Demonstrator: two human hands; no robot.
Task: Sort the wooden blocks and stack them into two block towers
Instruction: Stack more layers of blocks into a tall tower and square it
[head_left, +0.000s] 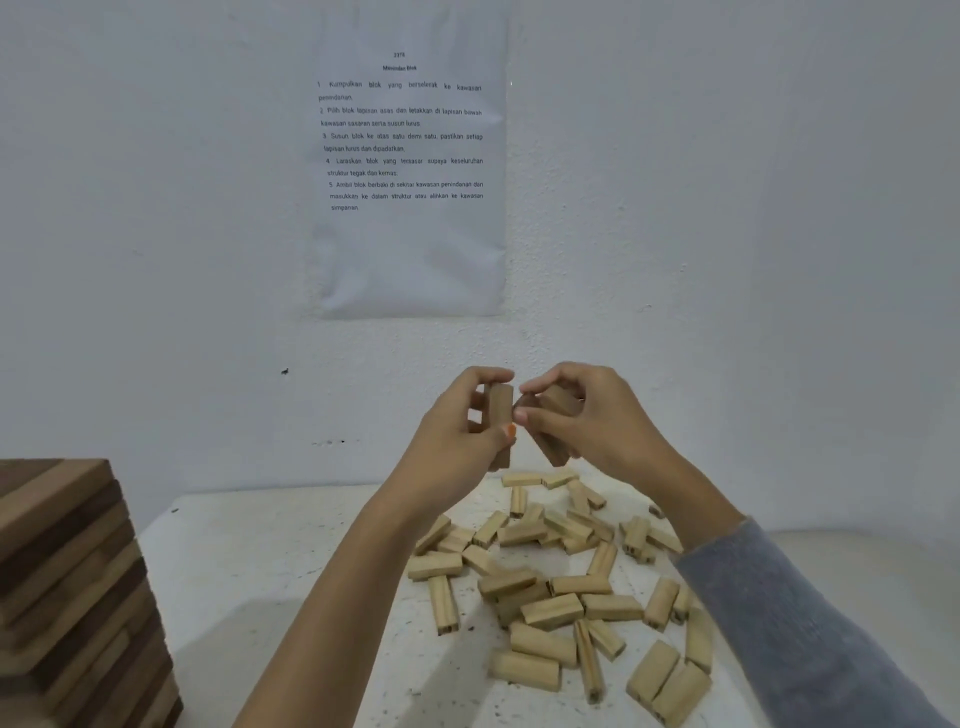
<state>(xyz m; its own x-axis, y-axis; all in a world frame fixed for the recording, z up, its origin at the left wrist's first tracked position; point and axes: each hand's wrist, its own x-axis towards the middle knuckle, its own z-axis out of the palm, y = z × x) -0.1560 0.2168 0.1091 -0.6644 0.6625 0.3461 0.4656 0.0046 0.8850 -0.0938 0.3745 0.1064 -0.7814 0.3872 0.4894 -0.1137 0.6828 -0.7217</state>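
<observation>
My left hand (467, 431) is raised above the table and grips a brown wooden block (500, 410) held upright. My right hand (592, 415) is right beside it, its fingers curled round another brown block (553, 436) that tilts down to the left. The two hands almost touch at the fingertips. Below them, several pale wooden blocks (550, 608) lie scattered in a loose pile on the white table (270, 571). A tall tower of stacked brown and light blocks (72, 587) stands at the left edge of the view.
A white wall rises straight behind the table, with a printed instruction sheet (405, 156) taped to it. The table's bare part lies between the tower and the pile. A grey sleeve (810, 623) covers my right forearm.
</observation>
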